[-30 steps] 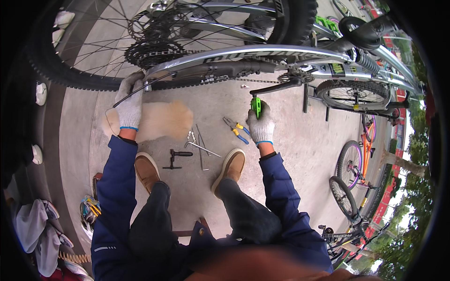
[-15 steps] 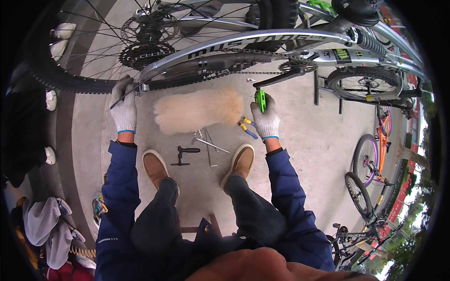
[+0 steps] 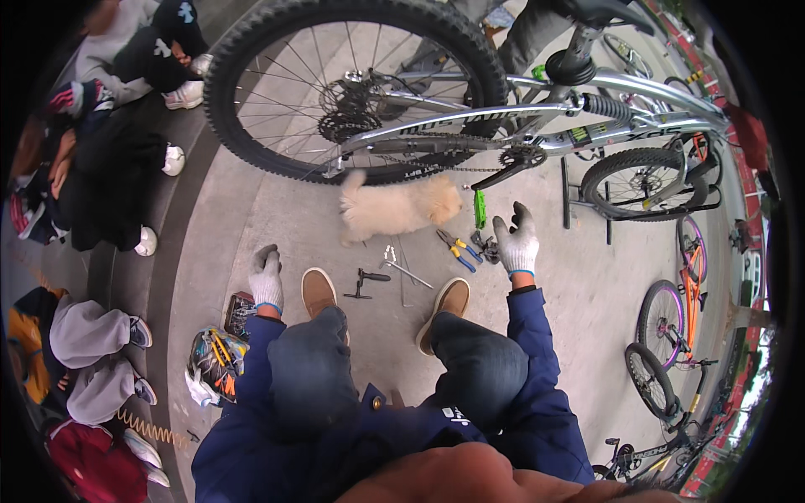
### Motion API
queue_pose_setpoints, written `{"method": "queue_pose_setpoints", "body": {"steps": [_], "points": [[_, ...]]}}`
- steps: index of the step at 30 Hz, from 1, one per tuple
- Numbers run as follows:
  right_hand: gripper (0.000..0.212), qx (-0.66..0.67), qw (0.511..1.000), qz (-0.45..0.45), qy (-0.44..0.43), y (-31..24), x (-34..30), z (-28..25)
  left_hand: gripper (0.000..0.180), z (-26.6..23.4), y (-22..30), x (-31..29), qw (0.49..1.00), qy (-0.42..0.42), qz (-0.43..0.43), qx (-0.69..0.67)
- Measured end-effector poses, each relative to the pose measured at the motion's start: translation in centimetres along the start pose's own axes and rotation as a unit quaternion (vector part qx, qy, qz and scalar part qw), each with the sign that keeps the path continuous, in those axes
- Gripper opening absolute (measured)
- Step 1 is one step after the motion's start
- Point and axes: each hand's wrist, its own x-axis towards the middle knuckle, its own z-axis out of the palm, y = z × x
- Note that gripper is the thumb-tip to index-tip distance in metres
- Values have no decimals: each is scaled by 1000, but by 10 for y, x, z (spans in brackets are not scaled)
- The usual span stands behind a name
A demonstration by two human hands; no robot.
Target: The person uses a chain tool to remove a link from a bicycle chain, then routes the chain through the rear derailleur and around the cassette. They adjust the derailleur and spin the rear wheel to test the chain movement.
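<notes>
My left hand [image 3: 267,278], in a white glove with grey fingertips, hovers over the pavement above my left knee, fingers loosely bent and empty. My right hand [image 3: 518,245], gloved alike, is held up with fingers apart, just right of a black bike part [image 3: 484,246] on the ground. Beyond it is the green pedal [image 3: 480,210] on the crank of a silver bicycle [image 3: 470,121]. A cream puppy [image 3: 394,208] stands below the bicycle's rear wheel [image 3: 220,101]. Yellow-and-blue pliers [image 3: 459,248], a black chain tool [image 3: 367,282] and a silver L-shaped wrench [image 3: 409,272] lie between my feet and the puppy.
A bag of tools [image 3: 218,360] and a small box [image 3: 241,312] sit by my left arm. Several people sit along the left kerb [image 3: 180,210]. A black stand [image 3: 566,193] is near the front wheel. Other bicycles, one orange [image 3: 693,293], stand at right.
Both hands have drawn back from the bicycle; the left has left the rear wheel, the right has let go of the green pedal. The view has shifted, and the puppy's head now faces the pedal.
</notes>
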Motion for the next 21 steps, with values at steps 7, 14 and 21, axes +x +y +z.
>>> {"method": "queue_pose_setpoints", "body": {"steps": [7, 14, 21], "points": [[56, 10, 981, -144, -126, -106, -35, -112, 34, -89, 78, -62, 995, 6, 74, -67], [55, 51, 955, -198, -214, -194, -127, -111, 30, -115, 179, -127, 960, 24, 218, -176], [50, -70, 960, -202, -181, -165, -118, -63, 24, -92, 226, -136, 949, -18, 279, -144]]}}
